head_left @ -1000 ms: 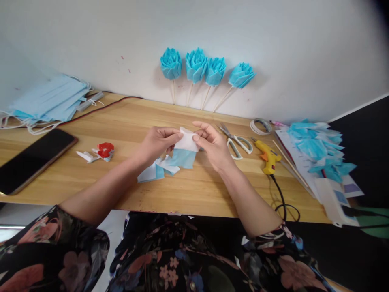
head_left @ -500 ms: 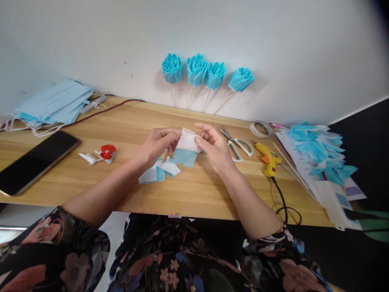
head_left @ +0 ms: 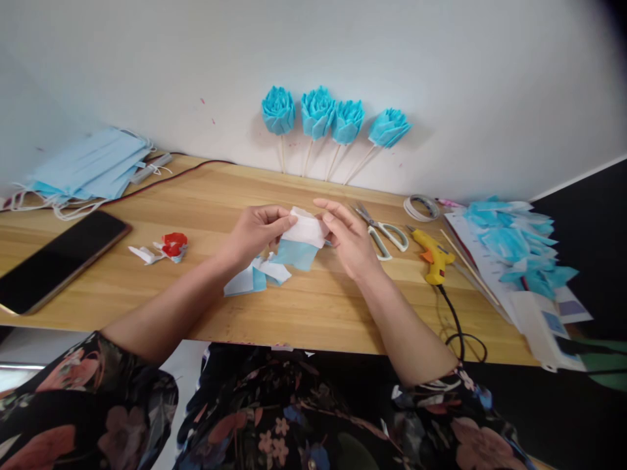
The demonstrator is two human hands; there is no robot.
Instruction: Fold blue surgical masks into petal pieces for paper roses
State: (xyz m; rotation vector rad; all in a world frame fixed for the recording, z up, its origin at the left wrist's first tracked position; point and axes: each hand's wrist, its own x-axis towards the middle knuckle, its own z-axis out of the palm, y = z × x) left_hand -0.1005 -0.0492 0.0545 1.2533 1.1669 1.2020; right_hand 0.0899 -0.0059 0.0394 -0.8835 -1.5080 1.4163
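Note:
Between my hands is a small piece of mask fabric (head_left: 306,228), white on its upper part. My left hand (head_left: 259,232) is closed, with the thumb pressing on its left edge. At its right edge my right hand (head_left: 345,235) pinches it between thumb and a finger, with the index finger stretched out. Under and just below it lies light blue fabric (head_left: 298,254); whether it is the same piece I cannot tell. White and blue fabric scraps (head_left: 249,277) rest on the table beside my left wrist.
Scissors (head_left: 385,235), a tape roll (head_left: 421,207) and a yellow glue gun (head_left: 434,256) lie to the right. Blue fabric pieces (head_left: 509,238) are heaped farther right. Several blue fabric flowers (head_left: 278,111) on sticks lean on the wall. A phone (head_left: 61,261) and stacked masks (head_left: 93,163) are left.
My left thumb has shifted onto the front of the fabric's left edge. The right thumb has moved outward to its right edge, and the white part lies flatter and wider.

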